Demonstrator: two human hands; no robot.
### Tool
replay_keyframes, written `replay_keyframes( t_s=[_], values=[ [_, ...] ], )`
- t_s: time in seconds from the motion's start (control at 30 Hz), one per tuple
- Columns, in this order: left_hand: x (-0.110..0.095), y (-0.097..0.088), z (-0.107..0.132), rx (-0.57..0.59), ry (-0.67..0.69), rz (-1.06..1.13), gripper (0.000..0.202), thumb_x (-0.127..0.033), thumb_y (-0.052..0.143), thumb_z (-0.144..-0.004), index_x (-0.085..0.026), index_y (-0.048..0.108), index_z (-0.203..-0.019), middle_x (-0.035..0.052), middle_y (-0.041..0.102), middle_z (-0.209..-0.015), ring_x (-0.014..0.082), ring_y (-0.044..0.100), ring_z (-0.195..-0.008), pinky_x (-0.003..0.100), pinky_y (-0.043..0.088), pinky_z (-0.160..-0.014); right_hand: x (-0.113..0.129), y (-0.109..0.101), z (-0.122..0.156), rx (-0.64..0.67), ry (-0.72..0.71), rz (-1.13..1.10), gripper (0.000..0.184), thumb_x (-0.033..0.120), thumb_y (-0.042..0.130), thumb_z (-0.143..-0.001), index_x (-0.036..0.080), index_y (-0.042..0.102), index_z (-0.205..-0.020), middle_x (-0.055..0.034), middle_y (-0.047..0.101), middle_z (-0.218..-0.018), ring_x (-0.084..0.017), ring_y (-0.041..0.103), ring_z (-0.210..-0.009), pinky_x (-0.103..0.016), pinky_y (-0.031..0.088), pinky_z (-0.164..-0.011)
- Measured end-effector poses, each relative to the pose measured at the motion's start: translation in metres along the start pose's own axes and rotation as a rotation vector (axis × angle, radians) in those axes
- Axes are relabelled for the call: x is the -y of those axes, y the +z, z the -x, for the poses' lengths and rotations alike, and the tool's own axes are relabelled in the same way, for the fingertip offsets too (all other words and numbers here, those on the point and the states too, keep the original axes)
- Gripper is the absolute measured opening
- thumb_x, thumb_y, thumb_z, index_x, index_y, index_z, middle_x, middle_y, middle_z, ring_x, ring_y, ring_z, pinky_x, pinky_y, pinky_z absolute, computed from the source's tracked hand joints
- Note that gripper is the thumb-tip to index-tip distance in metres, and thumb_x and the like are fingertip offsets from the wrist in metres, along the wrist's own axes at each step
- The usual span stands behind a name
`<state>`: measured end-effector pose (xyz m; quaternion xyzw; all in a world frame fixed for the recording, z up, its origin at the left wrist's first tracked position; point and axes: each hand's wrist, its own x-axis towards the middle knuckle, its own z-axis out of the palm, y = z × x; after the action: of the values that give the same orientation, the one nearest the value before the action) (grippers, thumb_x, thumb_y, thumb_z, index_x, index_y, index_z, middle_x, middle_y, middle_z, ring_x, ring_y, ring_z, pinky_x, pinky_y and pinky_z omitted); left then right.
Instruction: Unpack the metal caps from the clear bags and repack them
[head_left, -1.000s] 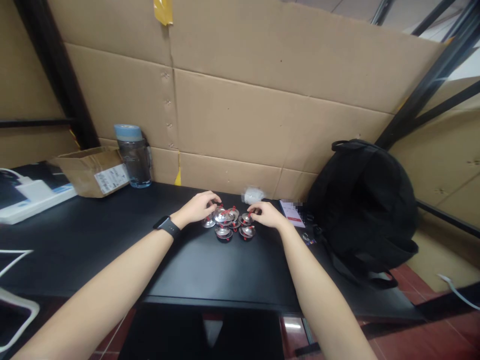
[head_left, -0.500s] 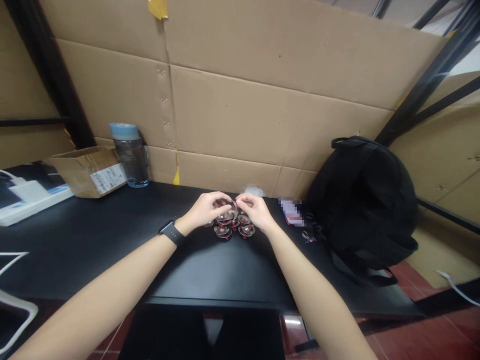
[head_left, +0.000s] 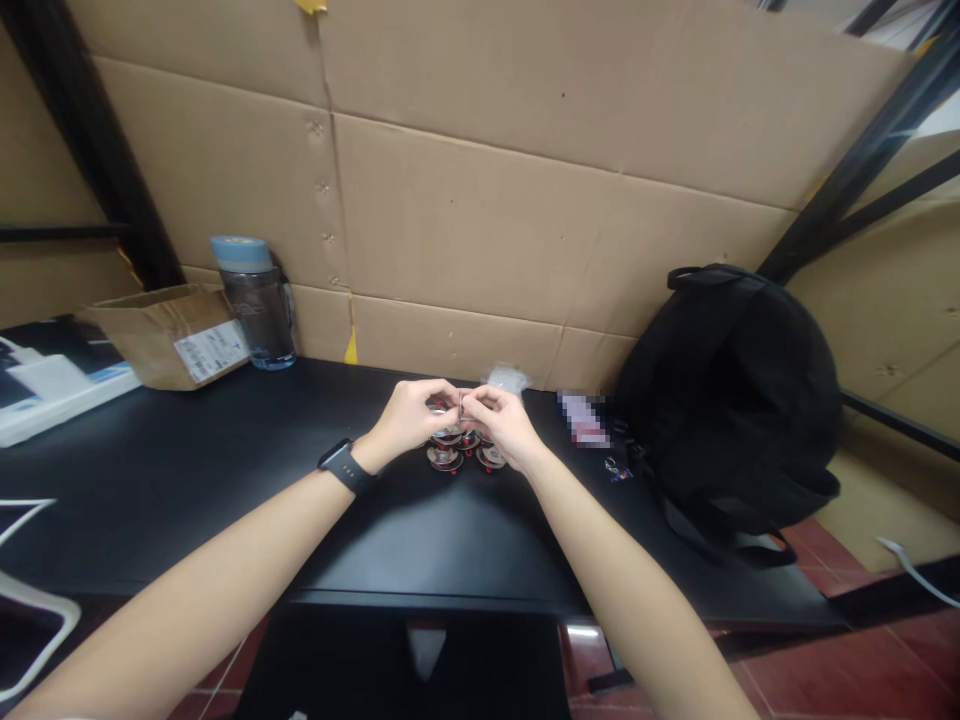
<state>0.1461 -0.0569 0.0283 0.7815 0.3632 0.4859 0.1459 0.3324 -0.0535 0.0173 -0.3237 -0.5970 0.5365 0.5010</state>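
My left hand [head_left: 412, 412], with a black watch on its wrist, and my right hand [head_left: 504, 422] meet fingertip to fingertip above a small pile. Between them both hands pinch a small thin metal disc [head_left: 460, 404], seen nearly edge-on and largely covered by the fingers. Under and in front of the hands several shiny round metal pieces [head_left: 445, 459] lie close together and partly stacked. They have domed middles, wide flat rims and red bits, much like finger cymbals. My fingers hide part of the pile.
Behind my hands lies a clear plastic bag [head_left: 508, 378] on the black table [head_left: 442, 545]. A black backpack [head_left: 739, 410] and a keyring [head_left: 611, 466] are at right. At left stand a water bottle [head_left: 259, 310], an open paper box [head_left: 161, 340] and a white power strip [head_left: 67, 405].
My fingertips have come together, and my right hand has shifted slightly left. The disc between them has turned nearly edge-on. My view has tilted a little.
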Motion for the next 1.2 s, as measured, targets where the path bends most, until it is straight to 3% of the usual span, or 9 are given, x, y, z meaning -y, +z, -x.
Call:
replay_keyframes(
  t_s=[0.2,0.3,0.37,0.47,0.57,0.7,0.9,1.03,1.2],
  values=[
    [0.003,-0.013,-0.007,0.1,0.018,-0.079,0.007,-0.02,0.071,-0.074,-0.017,0.075,-0.078,0.0001,0.076,-0.076,0.0142,0.068,-0.07,0.021,0.048,-0.067,0.002,-0.005,-0.002,0.064,-0.046,0.076,0.039,0.04,0.086,-0.07,0.021,0.06,-0.092,-0.0061,0.073,-0.112,-0.02,0.072,-0.093,-0.034,0.059,-0.082],
    [0.031,-0.034,-0.013,0.167,0.04,-0.217,0.009,-0.018,0.067,-0.072,-0.018,0.075,-0.076,0.0002,0.075,-0.074,0.0143,0.068,-0.069,0.022,0.048,-0.068,0.007,-0.031,-0.008,-0.016,-0.137,0.392,0.036,0.039,0.083,-0.072,0.021,0.061,-0.094,-0.0069,0.073,-0.111,-0.019,0.071,-0.088,-0.033,0.056,-0.082],
    [0.058,-0.05,-0.015,0.158,-0.057,-0.282,0.012,-0.019,0.066,-0.072,-0.018,0.075,-0.079,0.0014,0.076,-0.076,0.0155,0.069,-0.07,0.024,0.049,-0.068,0.009,-0.055,-0.011,-0.04,-0.171,0.734,0.032,0.035,0.082,-0.071,0.021,0.065,-0.094,-0.0046,0.074,-0.099,-0.018,0.069,-0.081,-0.032,0.053,-0.079],
    [0.097,-0.071,-0.012,0.305,-0.226,-0.347,0.017,-0.02,0.068,-0.068,-0.018,0.077,-0.082,0.003,0.077,-0.077,0.0184,0.071,-0.072,0.025,0.05,-0.069,0.007,-0.09,-0.013,-0.082,-0.111,1.094,0.028,0.032,0.083,-0.07,0.02,0.068,-0.09,-0.0025,0.073,-0.084,-0.018,0.065,-0.074,-0.029,0.048,-0.072],
    [0.116,-0.08,-0.008,0.444,-0.316,-0.352,0.02,-0.021,0.069,-0.067,-0.019,0.079,-0.084,0.0036,0.078,-0.079,0.0193,0.071,-0.074,0.025,0.05,-0.07,-0.003,-0.111,-0.015,-0.08,-0.035,1.219,0.03,0.033,0.085,-0.067,0.019,0.069,-0.088,-0.0042,0.074,-0.086,-0.019,0.066,-0.076,-0.027,0.046,-0.07],
    [0.108,-0.078,-0.009,0.477,-0.258,-0.3,0.031,-0.029,0.077,-0.065,-0.02,0.08,-0.095,0.0043,0.078,-0.091,0.0195,0.07,-0.08,0.025,0.05,-0.073,-0.017,-0.122,-0.018,0.002,0.038,1.254,0.026,0.033,0.087,-0.066,0.02,0.072,-0.083,-0.0037,0.075,-0.084,-0.019,0.068,-0.077,-0.026,0.046,-0.07],
    [0.079,-0.064,-0.013,0.737,-0.155,-0.12,0.027,-0.039,0.08,-0.073,-0.023,0.082,-0.095,0.0024,0.078,-0.086,0.0171,0.069,-0.077,0.022,0.047,-0.068,-0.018,-0.124,-0.018,0.03,0.055,1.258,0.025,0.037,0.084,-0.07,0.021,0.074,-0.086,-0.0044,0.076,-0.087,-0.019,0.069,-0.079,-0.026,0.048,-0.072],
    [0.071,-0.063,-0.015,0.706,-0.135,-0.147,0.023,-0.041,0.076,-0.079,-0.021,0.081,-0.089,0.0034,0.077,-0.081,0.017,0.069,-0.073,0.023,0.047,-0.068,-0.01,-0.112,-0.015,0.002,-0.003,1.215,0.02,0.035,0.078,-0.078,0.02,0.076,-0.09,-0.0072,0.077,-0.091,-0.021,0.07,-0.083,-0.029,0.05,-0.077],
    [0.065,-0.063,-0.018,0.523,-0.064,-0.022,0.026,-0.045,0.072,-0.085,-0.019,0.078,-0.088,0.0058,0.075,-0.091,0.0185,0.068,-0.083,0.026,0.049,-0.076,0.003,-0.065,-0.01,0.013,-0.208,0.984,0.019,0.034,0.069,-0.087,0.02,0.075,-0.097,-0.0053,0.076,-0.093,-0.018,0.069,-0.084,-0.029,0.051,-0.078]
  ],
)
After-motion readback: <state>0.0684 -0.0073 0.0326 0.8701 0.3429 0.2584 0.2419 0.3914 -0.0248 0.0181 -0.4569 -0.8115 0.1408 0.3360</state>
